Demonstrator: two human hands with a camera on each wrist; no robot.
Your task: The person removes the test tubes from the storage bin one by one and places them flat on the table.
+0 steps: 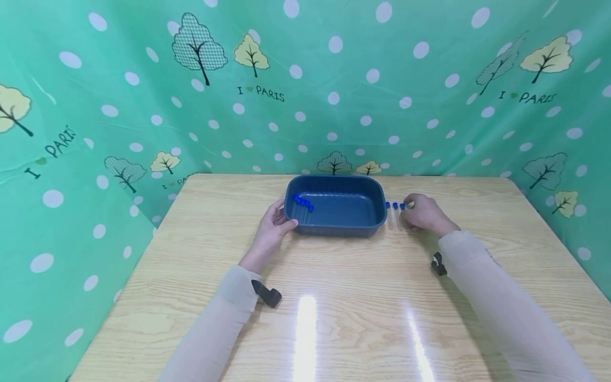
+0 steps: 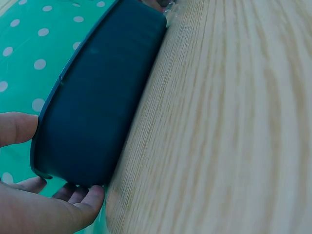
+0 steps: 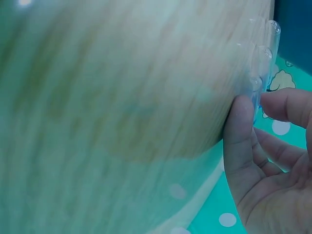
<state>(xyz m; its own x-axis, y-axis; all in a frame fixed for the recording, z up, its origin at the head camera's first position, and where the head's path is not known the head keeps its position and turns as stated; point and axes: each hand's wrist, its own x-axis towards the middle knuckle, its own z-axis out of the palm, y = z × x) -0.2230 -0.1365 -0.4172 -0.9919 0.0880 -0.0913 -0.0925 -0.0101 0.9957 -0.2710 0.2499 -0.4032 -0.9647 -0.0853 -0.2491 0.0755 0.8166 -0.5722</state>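
Note:
A dark blue plastic basin (image 1: 334,230) stands at the table's far edge. My left hand (image 1: 272,228) grips its left end, with the thumb (image 2: 18,129) at the rim and the fingers (image 2: 90,204) against the outer side. Inside, along the left wall, lie several clear test tubes with blue caps (image 1: 303,202). Just right of the basin, more capped test tubes (image 1: 390,218) lie side by side on the wood. My right hand (image 1: 425,214) pinches the nearest test tube (image 3: 256,87) of that row between thumb and finger; its cap end is partly hidden by the fingers.
The pale wooden table (image 1: 343,276) carries bright light reflections near its front. A green curtain (image 1: 334,122) with white dots and trees hangs right behind the table and along both sides. Black straps with small mounts (image 1: 267,294) are on both wrists.

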